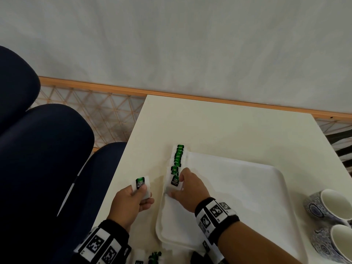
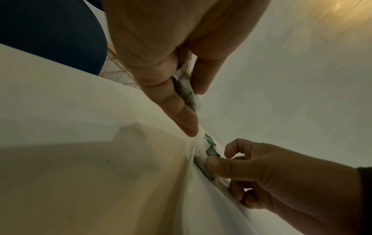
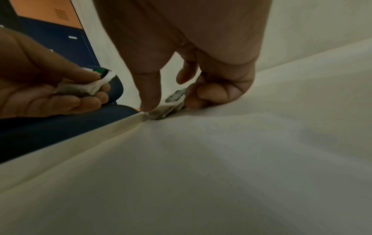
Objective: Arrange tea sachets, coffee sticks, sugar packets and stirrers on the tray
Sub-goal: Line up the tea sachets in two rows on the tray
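A white tray [image 1: 238,187] lies on the cream table [image 1: 228,126]. Along its left rim runs a row of overlapping green-label tea sachets [image 1: 178,156]. My right hand [image 1: 181,184] pinches the nearest sachet of that row [image 1: 174,181] between thumb and fingers, down at the tray's edge; the right wrist view shows that sachet [image 3: 171,104] touching the tray. My left hand [image 1: 142,191], just left of the tray above the table, holds another tea sachet [image 1: 142,185] between thumb and fingers, seen too in the left wrist view as the held sachet [image 2: 186,90].
Two blue-patterned cups [image 1: 327,204] lie on their sides at the table's right edge. More sachets [image 1: 154,257] sit at the near edge by my wrists. Dark blue chair seats [image 1: 47,149] stand left of the table.
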Demonstrator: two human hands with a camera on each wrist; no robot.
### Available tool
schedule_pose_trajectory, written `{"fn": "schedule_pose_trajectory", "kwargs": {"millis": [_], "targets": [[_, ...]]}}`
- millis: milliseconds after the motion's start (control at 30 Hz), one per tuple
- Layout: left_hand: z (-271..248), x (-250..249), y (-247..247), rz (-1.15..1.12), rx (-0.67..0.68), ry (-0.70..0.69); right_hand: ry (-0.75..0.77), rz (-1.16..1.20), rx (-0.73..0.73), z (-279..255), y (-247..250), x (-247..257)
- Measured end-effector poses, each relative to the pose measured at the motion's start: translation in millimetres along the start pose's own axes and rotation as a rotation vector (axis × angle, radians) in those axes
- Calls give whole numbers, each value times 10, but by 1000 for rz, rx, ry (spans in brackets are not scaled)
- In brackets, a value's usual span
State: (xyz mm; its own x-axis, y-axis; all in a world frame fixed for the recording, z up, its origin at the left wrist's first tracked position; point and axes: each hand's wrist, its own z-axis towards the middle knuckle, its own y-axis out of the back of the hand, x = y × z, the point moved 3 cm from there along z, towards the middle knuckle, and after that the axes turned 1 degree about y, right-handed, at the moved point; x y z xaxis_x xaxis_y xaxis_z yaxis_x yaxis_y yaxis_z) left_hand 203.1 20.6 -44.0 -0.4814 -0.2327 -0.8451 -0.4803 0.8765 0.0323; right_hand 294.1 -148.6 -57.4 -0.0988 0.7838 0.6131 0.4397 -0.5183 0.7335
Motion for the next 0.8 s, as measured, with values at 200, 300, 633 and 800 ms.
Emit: {"fn": "schedule_pose_trajectory", "kwargs": {"millis": [200, 300, 633, 800], "targets": [[-42, -20, -49, 36, 39, 16, 21, -69, -1, 22, -10, 45], [-51, -30, -61, 51, 62, 25, 20, -57, -7, 16, 1, 42], [-129, -77, -225, 204, 280, 3, 214, 318, 110, -187, -31, 189], [-80, -7, -192, 314, 208, -7, 90, 194, 9, -122, -6, 3]]}}
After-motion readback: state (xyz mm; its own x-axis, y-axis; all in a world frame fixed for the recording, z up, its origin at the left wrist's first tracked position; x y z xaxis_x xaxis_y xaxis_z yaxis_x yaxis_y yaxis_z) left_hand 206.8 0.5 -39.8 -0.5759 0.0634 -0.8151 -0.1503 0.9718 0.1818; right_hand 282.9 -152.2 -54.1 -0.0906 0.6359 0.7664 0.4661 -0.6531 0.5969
